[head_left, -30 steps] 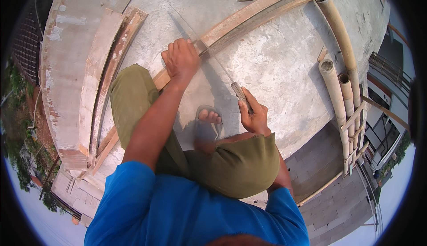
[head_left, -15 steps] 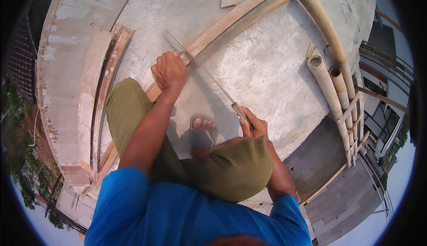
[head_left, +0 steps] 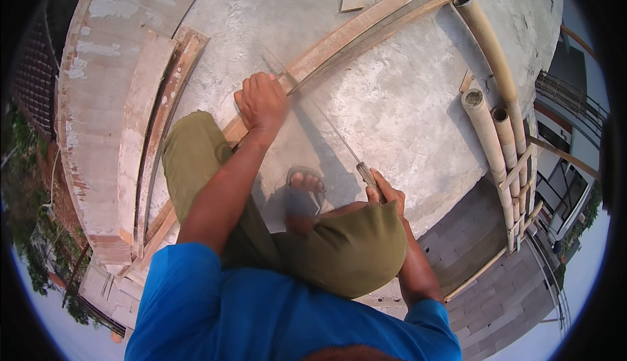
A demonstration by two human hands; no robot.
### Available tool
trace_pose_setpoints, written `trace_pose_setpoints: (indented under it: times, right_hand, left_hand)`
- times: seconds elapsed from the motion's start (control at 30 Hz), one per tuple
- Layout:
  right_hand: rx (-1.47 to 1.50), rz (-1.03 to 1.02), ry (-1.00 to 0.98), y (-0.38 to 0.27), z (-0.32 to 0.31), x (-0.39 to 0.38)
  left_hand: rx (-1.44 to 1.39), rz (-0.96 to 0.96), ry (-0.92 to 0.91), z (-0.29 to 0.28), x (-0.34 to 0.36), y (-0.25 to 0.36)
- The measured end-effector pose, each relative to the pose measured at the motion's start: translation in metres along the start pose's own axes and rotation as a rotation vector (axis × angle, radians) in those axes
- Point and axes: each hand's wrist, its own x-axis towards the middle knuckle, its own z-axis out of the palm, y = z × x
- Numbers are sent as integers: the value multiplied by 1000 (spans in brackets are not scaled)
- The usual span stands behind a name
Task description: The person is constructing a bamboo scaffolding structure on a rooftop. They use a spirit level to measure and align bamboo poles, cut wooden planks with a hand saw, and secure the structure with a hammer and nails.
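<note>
At the left of the frame, a pale grey flat wooden board [head_left: 145, 135] is laid beside a reddish-brown, paint-spotted plank [head_left: 175, 103], presumably set aside so that the middle is left free. Right of these, an olive-green trousered knee [head_left: 197, 142] is bent over the lower part of a long, light-brown wooden beam [head_left: 356, 33] — probably so that it is weighed down. The beam is stretched on the rough grey concrete surface [head_left: 405, 106] from the lower left to the upper right. Just left of centre, the left hand [head_left: 262, 105] is closed over it with curled fingers, seemingly for steadiness; the thumb's place cannot be told. Close beside those knuckles, the beam is crossed by a thin-bladed saw with a worn wooden handle [head_left: 366, 173], slanted perhaps to suit the arm's reach. Right of centre, that handle is wrapped by the right hand [head_left: 388, 190] — partly hidden by the other knee. Farther right, thick tan bamboo poles [head_left: 487, 47] are grouped, well apart from the blade.
</note>
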Motion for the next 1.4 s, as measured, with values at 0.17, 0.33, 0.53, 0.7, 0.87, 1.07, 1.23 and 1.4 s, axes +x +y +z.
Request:
trace_pose_setpoints:
  times: [0.17,0.33,0.53,0.7,0.87,1.07,1.23,1.4]
  right_hand:
    - [61,41,-76,-47,55,100]
    - [-1,-58,15,-4,8,2]
    - [61,-12,-36,-34,47,77]
    - [69,89,-95,-26,22,39]
    - [81,89,-48,3,11,-19]
    - [96,44,-105,-38,50,86]
    - [96,-7,-16,15,-2,-19]
    - [51,-6,-91,-40,54,100]
  left_hand:
    - [-10,21,-1,2,5,1]
    - [8,35,51,4,7,-5]
    - [-20,76,74,0,3,5]
    - [-30,50,42,1,-1,-10]
    - [10,42,37,0,-7,-10]
    - [-46,50,34,0,3,-5]
    - [-28,49,92,6,2,-4]
    - [-21,4,-4,1,0,3]
